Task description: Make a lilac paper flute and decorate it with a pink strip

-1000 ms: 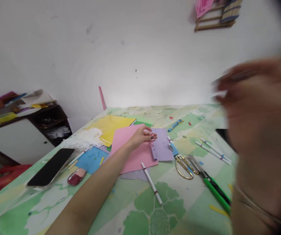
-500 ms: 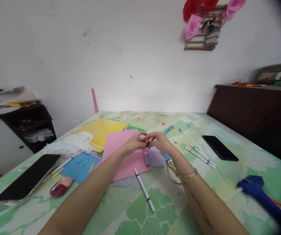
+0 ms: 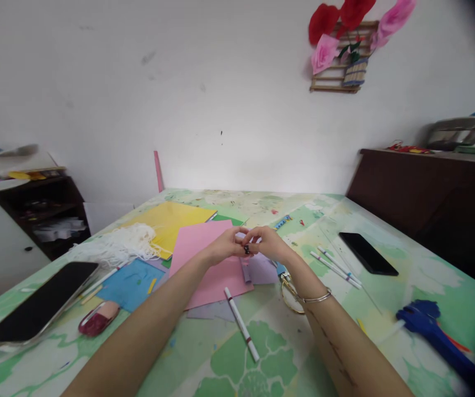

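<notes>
My left hand [image 3: 228, 245] and my right hand [image 3: 267, 242] meet fingertip to fingertip above the papers. Both are closed in a pinch around a tiny dark piece [image 3: 246, 250], too small to name and partly hidden by the fingers. Under my left hand lies a pink sheet of paper [image 3: 204, 281]. Below the fingertips is a purple sheet [image 3: 264, 271] with a curled edge. Gold-handled scissors [image 3: 292, 298] lie beneath my right wrist, partly covered by it. A white marker [image 3: 241, 324] rests on the table between my forearms.
A yellow sheet [image 3: 171, 218], white yarn [image 3: 125, 242], a blue sheet [image 3: 125, 284] and a phone [image 3: 42, 303] are on the left. To the right are two markers [image 3: 336, 268], a black phone [image 3: 367, 252] and a blue glue gun [image 3: 431, 331].
My hands stay together at nearly the same spot, with the fingers shifting slightly around the dark piece. The whole view has tilted up and turned a little right.
</notes>
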The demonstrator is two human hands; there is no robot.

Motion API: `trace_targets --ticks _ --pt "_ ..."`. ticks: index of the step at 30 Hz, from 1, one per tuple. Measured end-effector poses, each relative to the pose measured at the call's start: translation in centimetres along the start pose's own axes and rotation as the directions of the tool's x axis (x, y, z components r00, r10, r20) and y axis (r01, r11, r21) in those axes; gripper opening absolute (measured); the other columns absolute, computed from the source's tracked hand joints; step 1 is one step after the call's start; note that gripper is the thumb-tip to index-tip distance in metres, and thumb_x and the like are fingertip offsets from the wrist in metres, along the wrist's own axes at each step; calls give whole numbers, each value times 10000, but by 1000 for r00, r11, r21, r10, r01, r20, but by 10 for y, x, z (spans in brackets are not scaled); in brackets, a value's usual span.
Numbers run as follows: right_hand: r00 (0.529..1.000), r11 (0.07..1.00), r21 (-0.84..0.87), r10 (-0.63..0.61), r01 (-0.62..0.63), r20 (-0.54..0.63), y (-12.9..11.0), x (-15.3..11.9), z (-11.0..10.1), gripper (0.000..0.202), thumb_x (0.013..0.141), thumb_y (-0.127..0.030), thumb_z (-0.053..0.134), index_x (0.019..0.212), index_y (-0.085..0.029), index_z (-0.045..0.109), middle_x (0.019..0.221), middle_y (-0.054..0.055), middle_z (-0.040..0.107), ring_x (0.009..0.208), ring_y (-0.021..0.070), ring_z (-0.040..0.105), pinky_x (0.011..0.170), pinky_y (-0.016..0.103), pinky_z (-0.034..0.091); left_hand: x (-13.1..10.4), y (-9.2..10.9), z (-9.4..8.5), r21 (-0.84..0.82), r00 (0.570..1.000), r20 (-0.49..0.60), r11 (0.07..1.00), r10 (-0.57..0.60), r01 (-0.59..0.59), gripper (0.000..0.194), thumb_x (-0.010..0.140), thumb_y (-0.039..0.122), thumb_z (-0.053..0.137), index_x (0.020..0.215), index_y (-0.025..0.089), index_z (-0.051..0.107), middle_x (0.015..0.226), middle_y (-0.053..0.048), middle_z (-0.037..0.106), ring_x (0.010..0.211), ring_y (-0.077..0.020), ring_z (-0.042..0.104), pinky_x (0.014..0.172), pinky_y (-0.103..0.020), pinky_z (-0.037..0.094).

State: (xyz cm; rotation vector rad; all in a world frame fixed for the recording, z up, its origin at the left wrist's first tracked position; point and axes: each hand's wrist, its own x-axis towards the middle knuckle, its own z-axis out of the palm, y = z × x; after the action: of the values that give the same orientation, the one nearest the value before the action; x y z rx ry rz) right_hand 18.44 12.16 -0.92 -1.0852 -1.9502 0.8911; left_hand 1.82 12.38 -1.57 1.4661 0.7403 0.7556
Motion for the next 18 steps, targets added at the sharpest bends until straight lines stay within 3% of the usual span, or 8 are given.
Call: trace_targets --ticks 6,9,13,16,18 --pt "999 999 46 30 -29 -21 4 2 3 118 589 -101 601 628 -188 671 561 -34 609 531 118 559 569 240 424 0 1 -2 26 1000 -8 1000 -11 11 505 542 61 666 1024 134 530 806 -55 679 715 -172 654 643 -294 514" --pt "994 994 106 47 -37 -98 3 4 1 69 582 -121 606 603 -180 634 602 -26 622 609 122 560 610 239 421 4 -4 -8 151 986 -168 988 2 24 448 533 38 650 961 130 554 887 -86 681 807 -199 663 688 -309 517" --pt "981 970 236 93 -52 -168 -2 4 -7 45 607 -202 596 636 -170 608 601 -23 608 617 118 554 606 240 425 11 -19 -17 353 902 -423 932 85 77 243 625 101 607 859 134 555 889 -90 667 863 -194 647 740 -306 494" --pt "965 941 332 146 -68 -216 -2 4 -14 86 603 -243 601 646 -172 580 596 -19 604 596 113 559 602 246 437 14 -33 -17 492 837 -532 852 129 181 149 686 225 609 800 149 550 886 -109 655 852 -222 620 740 -335 458" --pt "950 919 386 189 -81 -249 0 5 -18 95 603 -248 603 651 -175 564 598 -13 606 591 113 572 608 253 452 16 -40 -13 580 804 -572 774 164 254 194 688 326 626 727 159 535 863 -129 650 877 -264 600 747 -355 426"
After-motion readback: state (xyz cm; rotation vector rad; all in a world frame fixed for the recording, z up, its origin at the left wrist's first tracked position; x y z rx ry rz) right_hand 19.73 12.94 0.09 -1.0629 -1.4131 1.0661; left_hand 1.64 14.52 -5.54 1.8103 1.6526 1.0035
